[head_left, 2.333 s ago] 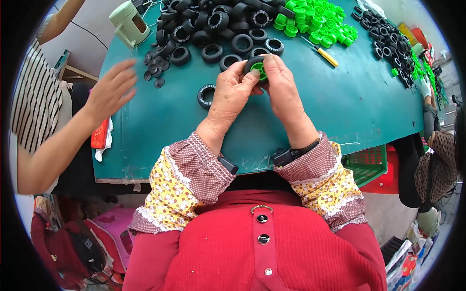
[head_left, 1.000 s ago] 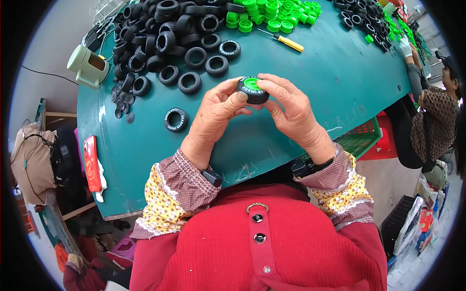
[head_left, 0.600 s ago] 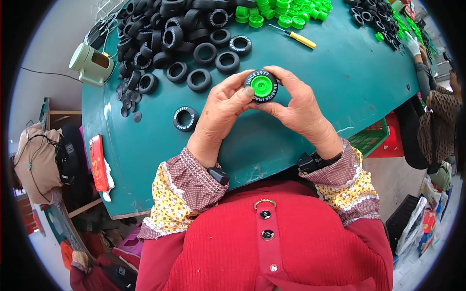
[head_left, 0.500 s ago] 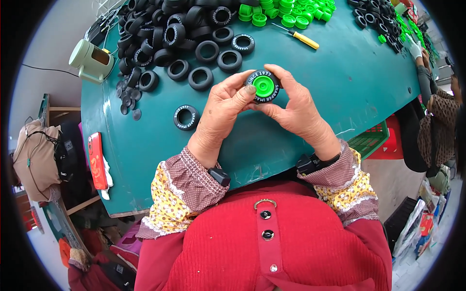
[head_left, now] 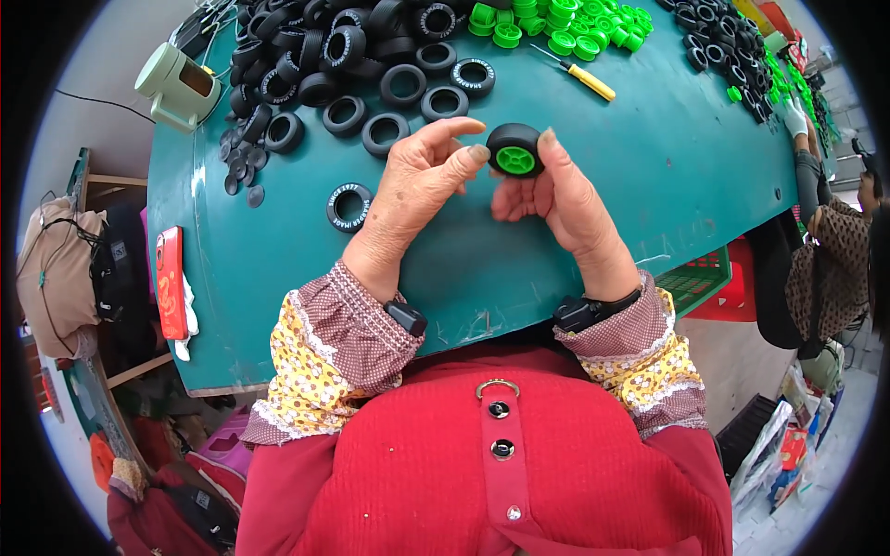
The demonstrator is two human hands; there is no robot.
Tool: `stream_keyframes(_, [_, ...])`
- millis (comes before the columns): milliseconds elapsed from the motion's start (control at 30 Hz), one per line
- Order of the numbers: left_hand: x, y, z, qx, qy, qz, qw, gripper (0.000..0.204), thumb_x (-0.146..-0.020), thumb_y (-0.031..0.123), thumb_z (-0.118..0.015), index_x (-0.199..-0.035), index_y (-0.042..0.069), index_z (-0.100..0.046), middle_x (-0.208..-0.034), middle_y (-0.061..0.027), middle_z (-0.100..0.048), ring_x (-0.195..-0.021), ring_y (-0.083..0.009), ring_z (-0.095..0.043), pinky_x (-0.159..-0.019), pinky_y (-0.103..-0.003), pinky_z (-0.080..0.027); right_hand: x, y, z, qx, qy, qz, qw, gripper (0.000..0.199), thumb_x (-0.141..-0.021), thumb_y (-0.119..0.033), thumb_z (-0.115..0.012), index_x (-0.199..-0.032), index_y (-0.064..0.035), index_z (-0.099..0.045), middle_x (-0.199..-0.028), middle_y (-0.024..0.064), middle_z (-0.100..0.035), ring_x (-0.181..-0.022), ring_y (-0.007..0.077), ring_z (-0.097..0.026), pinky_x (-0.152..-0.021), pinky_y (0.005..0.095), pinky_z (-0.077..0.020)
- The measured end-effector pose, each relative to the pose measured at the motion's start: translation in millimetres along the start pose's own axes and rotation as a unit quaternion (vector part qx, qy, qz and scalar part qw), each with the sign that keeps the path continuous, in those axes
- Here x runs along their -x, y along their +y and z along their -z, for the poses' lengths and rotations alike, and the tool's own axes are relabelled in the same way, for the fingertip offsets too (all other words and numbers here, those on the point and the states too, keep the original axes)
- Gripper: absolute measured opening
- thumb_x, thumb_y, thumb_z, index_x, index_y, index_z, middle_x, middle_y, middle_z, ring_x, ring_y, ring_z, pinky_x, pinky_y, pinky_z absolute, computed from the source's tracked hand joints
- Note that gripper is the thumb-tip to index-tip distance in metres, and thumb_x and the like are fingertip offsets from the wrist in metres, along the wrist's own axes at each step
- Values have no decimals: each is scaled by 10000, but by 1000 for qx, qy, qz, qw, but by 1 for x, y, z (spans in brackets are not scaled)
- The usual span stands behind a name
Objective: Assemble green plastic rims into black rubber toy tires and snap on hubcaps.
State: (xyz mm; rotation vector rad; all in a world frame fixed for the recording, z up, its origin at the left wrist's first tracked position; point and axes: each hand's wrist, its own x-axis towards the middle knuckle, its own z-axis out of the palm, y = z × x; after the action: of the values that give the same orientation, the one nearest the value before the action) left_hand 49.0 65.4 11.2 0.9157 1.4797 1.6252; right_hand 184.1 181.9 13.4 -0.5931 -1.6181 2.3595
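Note:
A small toy wheel (head_left: pixel 502 132), a black tire fitted around a green hub, is up over the table. My right hand (head_left: pixel 577 206) grips it from its right side, thumb tip at the rim, other fingers curled below and partly hidden. The wheel's spoked green face is tilted toward me. Just left of it, my left hand (head_left: pixel 404 192) has index finger and thumb spread, the thumb tip very near the tire; I cannot tell if they touch. One loose black tire (head_left: pixel 337 219) with white lettering lies flat beside my left wrist.
A heap of black tires (head_left: pixel 345 46) fills the far left, with green hubs (head_left: pixel 563 43) beyond. A yellow-handled screwdriver (head_left: pixel 591 82), small black discs (head_left: pixel 255 195), a pale green jug (head_left: pixel 165 104) and a red phone (head_left: pixel 171 283) lie around the table. Another person (head_left: pixel 839 250) works at right.
Both hands held the wheel earlier; now the left fingers have spread and come off most of it. The wheel has been turned, showing its spoked side and tread instead of the lettered face.

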Motion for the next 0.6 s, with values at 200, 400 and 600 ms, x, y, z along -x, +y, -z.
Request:
stream_keyframes(200, [2, 2, -1, 73, -48, 12, 996, 352, -802, 159, -596, -1101, -14, -528, -798, -32, -589, -682, -86, -547, -616, -192, -438, -2, 0, -5, 3, 19, -67, 998, 667, -843, -617, -244, -838, -32, -567, -632, 70, -568, -498, 141, -555, -472, 228, -458])
stream_keyframes(400, [0, -3, 2, 145, -15, 75, 987, 334, -812, 145, -563, -1081, -51, -527, -811, -64, -597, -663, -102, -569, -602, -199, -452, -9, 2, -3, 52, 28, -95, 994, 643, -855, -591, -256, -877, -25, -559, -626, 67, -555, -480, 113, -529, -442, 207, -428])
stream_keyframes(600, [-5, -8, 5, 174, 20, 101, 979, 327, -819, 154, -554, -1069, -55, -529, -813, -71, -598, -644, -102, -579, -581, -183, -451, -16, 3, -4, 25, 43, -28, 998, 554, -899, -495, -264, -1021, -19, -522, -621, 46, -530, -501, 85, -502, -456, 186, -417])
